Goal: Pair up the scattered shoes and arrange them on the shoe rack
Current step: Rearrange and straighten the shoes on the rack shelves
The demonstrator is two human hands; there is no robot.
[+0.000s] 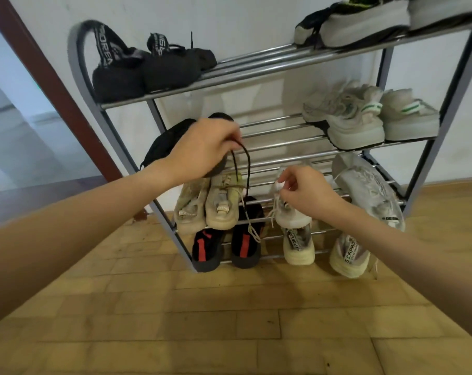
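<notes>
1. The shoe rack (259, 66) is nearly full, so we judge the task close to done. It leans in the view, and a hard push on a shelf could rock it and shake the pairs loose.
2. The grey sneaker (364, 182) lies tilted at the right edge of the third shelf, its mate not beside it; a knock from our right arm could slide it off onto the floor.
3. Our left hand (202, 152) is closed around a black shoe (161, 142) at the left edge of the second shelf, fingers (229, 136) pinching its black lace (247, 169). The lace loop hangs over the beige pair (205, 204) below; if it catches there, pulling could drag a beige shoe forward.
4. Our right hand (307, 193) pinches something at the white shoe (291, 212) in the middle of the third shelf, perhaps its lace or tongue; we cannot tell which. A thin pinch could slip, dropping the shoe onto the cream pair (299, 247) on the bottom shelf.
</notes>
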